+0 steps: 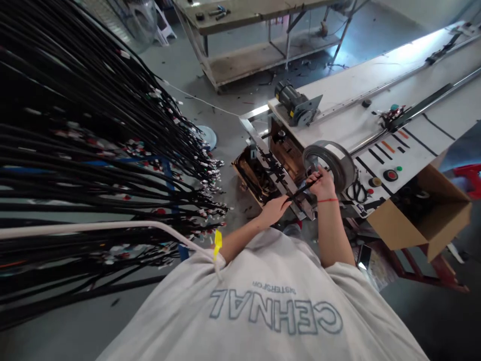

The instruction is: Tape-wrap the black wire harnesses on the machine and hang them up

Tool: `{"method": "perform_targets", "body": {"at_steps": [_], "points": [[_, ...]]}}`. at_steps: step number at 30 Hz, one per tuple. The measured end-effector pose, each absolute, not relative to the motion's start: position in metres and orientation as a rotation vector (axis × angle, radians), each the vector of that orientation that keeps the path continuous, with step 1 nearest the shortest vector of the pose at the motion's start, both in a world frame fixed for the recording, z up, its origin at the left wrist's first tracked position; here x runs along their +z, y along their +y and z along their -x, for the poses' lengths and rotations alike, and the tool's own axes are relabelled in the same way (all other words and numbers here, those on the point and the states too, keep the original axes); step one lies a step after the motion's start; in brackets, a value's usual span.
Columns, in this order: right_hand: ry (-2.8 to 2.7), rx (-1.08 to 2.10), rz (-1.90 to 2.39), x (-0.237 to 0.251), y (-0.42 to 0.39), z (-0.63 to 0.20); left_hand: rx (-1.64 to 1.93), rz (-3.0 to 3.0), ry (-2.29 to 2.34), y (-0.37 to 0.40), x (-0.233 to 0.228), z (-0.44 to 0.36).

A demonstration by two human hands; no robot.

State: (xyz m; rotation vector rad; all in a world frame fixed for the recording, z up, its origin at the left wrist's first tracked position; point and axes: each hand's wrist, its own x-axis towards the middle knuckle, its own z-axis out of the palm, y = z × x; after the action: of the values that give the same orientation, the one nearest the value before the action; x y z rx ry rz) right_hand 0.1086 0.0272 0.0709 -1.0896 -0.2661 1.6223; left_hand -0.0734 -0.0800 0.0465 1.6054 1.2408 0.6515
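A black cable (299,192) runs between my two hands, in front of the machine's near end. My left hand (275,209) is closed round its lower left end, close to the metal frame (273,163). Higher up and to the right, my right hand (322,185) grips the other end with bent fingers, beside a large grey wheel (334,159). The fingertips of my left hand are partly hidden. A wooden box (244,180) with dark pieces in it stands on the floor beyond the left hand.
Black cable bundles (150,125) with white ends hang along the left. A motor (291,98) sits on the long white bench (413,65), which holds black and orange strips and scissors (356,191). An open cardboard box (447,220) stands right; a worktable (240,20) is behind.
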Motion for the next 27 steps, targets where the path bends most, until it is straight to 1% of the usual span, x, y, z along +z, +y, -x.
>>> {"method": "perform_targets", "body": {"at_steps": [2, 4, 6, 11, 13, 16, 20, 27], "points": [[-0.214, 1.620, 1.080, 0.073, 0.030, -0.108, 0.698, -1.661, 1.323, -0.095, 0.054, 0.081], [-0.256, 1.619, 1.034, 0.074, 0.025, -0.103, 0.739, -1.565, 1.285, -0.104, 0.061, 0.089], [-0.346, 1.633, 0.981, 0.075, 0.015, -0.096, 0.727, -1.316, 1.146, -0.107, 0.064, 0.092], [-0.393, 1.674, 0.838, 0.072, -0.001, -0.080, 0.480, -0.630, 0.570, -0.103, 0.058, 0.087], [-0.374, 1.691, 0.786, 0.069, -0.003, -0.077, 0.418, -0.479, 0.480, -0.102, 0.058, 0.084], [-0.347, 1.688, 0.720, 0.065, -0.003, -0.075, 0.370, -0.312, 0.479, -0.103, 0.063, 0.089], [-0.326, 1.659, 0.692, 0.062, -0.006, -0.077, 0.439, -0.288, 0.517, -0.108, 0.063, 0.097], [-0.328, 1.827, 0.820, 0.071, -0.010, -0.088, 0.444, -0.616, 0.667, -0.114, 0.047, 0.105]]}}
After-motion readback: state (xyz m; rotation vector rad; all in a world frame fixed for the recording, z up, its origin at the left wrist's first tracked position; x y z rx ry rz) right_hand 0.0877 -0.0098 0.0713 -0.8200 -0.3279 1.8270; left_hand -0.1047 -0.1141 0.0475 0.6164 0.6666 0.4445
